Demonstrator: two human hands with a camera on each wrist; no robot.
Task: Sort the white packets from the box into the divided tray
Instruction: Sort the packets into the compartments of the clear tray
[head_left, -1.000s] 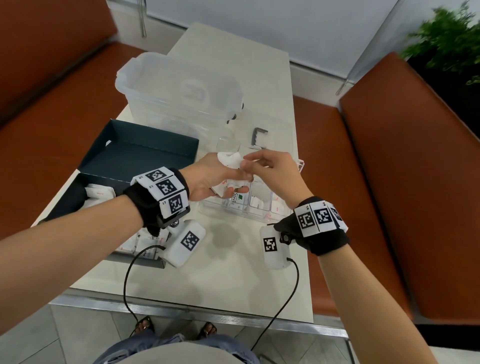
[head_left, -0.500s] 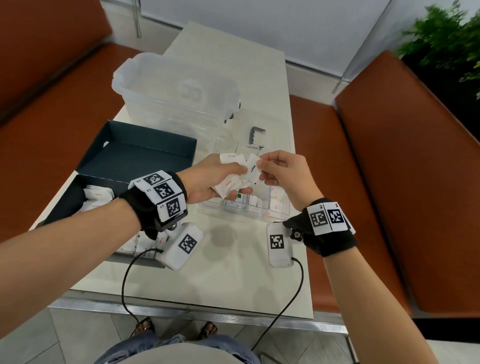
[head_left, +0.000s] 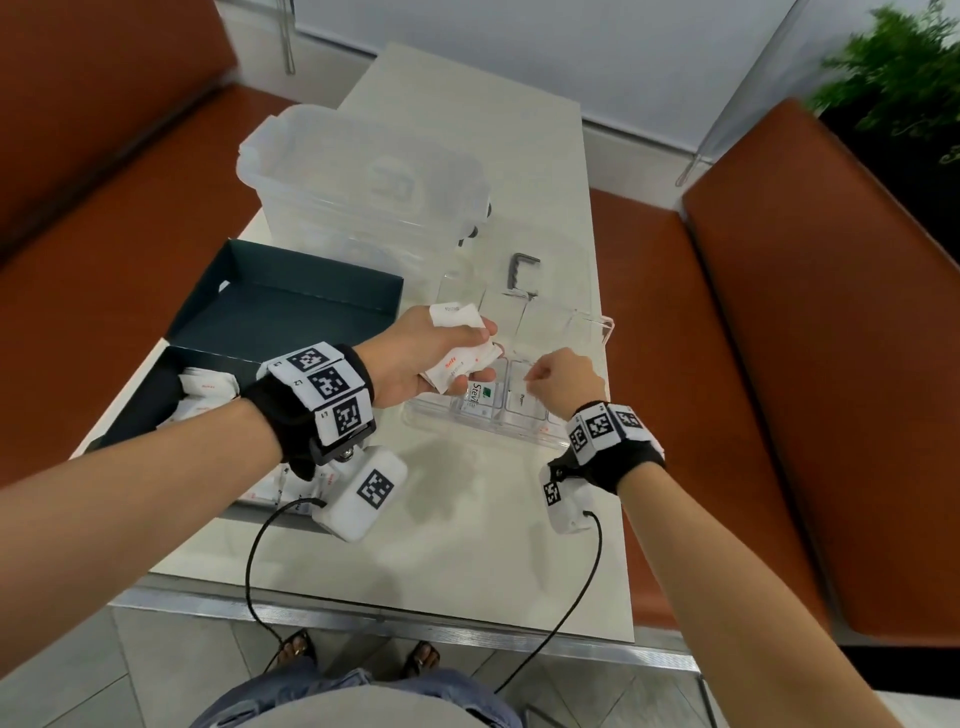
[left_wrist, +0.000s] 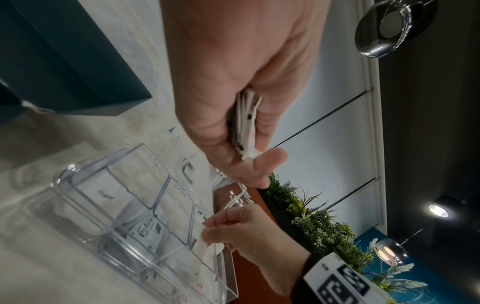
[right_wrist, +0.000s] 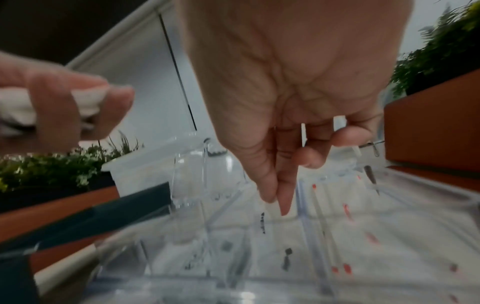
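Observation:
My left hand (head_left: 415, 358) hovers over the left end of the clear divided tray (head_left: 592, 332) and grips a bundle of white packets (head_left: 457, 317). The left wrist view shows this bundle (left_wrist: 246, 123) edge-on between thumb and fingers. My right hand (head_left: 530, 376) is low over the tray's near row. In the right wrist view its thumb and index (right_wrist: 276, 203) point down and pinch the top of a white packet with black print (head_left: 522, 400) inside a compartment. A green-marked packet (head_left: 480, 397) lies one cell to the left. More packets (head_left: 208, 387) lie in the dark teal box (head_left: 130, 410).
The box's lid (head_left: 291, 306) lies open behind it. A clear lidded tub (head_left: 363, 182) stands at the back, with a small grey metal bracket (head_left: 519, 270) to its right. Brown benches (head_left: 779, 364) flank the table. The table's metal front edge (head_left: 389, 618) is near me.
My right hand drew one packet off the bundle and dropped down and right into the tray's near row. My left hand stayed over the tray with the bundle.

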